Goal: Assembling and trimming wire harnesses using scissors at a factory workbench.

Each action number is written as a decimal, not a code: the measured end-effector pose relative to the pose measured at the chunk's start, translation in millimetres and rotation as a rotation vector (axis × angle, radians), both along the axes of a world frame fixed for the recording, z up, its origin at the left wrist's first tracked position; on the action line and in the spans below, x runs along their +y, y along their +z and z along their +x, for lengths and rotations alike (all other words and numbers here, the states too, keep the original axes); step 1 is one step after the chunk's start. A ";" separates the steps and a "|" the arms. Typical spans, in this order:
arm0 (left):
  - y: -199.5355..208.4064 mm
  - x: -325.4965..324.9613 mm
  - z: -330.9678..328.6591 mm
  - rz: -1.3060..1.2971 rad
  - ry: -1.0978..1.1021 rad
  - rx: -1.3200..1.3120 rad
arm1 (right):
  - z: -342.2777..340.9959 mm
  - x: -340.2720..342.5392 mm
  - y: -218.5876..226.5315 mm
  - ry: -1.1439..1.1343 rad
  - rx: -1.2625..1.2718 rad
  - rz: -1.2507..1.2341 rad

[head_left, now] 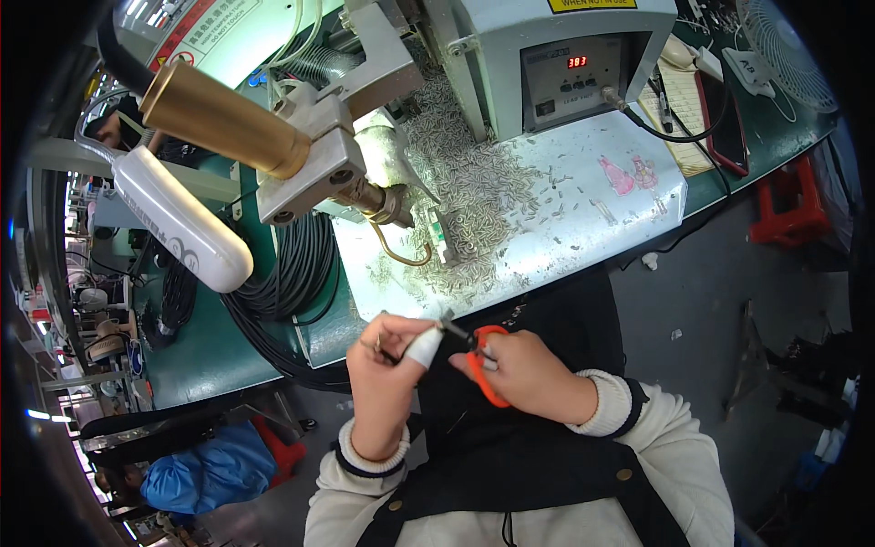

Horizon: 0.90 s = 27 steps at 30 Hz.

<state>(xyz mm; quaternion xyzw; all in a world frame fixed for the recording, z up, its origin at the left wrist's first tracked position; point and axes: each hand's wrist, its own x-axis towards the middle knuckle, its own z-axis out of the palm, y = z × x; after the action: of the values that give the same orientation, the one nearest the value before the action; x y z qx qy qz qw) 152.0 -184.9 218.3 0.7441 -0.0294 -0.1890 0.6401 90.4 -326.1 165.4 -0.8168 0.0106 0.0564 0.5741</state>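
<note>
Head view, only cam I've got. My left hand [387, 365] is up front of my chest, fingers curled tight round the end of a thin black wire [453, 329]; there's a white wrap [423, 347] on one fingertip, pinching right by the wire tip. Right hand [519, 369] is clenched on orange-handled scissors [480, 365], fingers through the loops, blades pointing left at the wire end. Can't tell whether the blades are parted or closed, too small. Wire end sits between both hands, just below the near edge of the bench [583, 196].

Handling, my guess: wire's light, thin, floppy, so it'll sag or flick away unless pinched v. close to the tip. Grip just behind the end, not further back. Jacket prob. a bit slick; the wrapped finger should help w/ friction. Scissors: stiff, light, hold by the loops.

Round about: bench top is strewn w/ small pale snipped bits [474, 196]. A grey control box w/ red digit readout [565, 64] stands at the back. A brass cylinder on a metal block [219, 114] is upper left, a coil of black cable [292, 264] lying beneath it. Fan [786, 46] top right. Another person in blue [210, 474] lower left, well apart from my hands.
</note>
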 end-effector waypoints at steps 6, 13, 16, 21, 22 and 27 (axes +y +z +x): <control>-17.0 -10.0 55.6 -0.486 -0.041 0.414 | 15.1 -16.5 13.7 -0.246 0.043 0.347; -18.2 -22.8 70.7 -0.414 -0.002 0.418 | 73.9 -32.8 30.6 -0.378 0.013 0.529; -19.3 -17.3 78.8 -0.389 -0.062 0.453 | 90.2 -36.3 37.9 -0.235 0.155 0.515; -16.2 -16.8 82.6 -0.353 -0.057 0.445 | 91.7 -32.0 31.2 -0.252 0.095 0.522; -16.3 -16.7 82.2 -0.337 -0.045 0.430 | 92.2 -31.7 30.3 -0.245 0.085 0.521; -18.2 -17.5 76.5 -0.241 0.011 0.302 | 92.3 -29.8 27.0 -0.237 0.047 0.478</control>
<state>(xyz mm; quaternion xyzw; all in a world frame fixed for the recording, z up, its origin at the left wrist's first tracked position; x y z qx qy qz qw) 228.4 -202.4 200.1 0.6256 0.0486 -0.2901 0.7225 182.7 -356.0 192.4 -0.6495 0.1060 0.0086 0.7529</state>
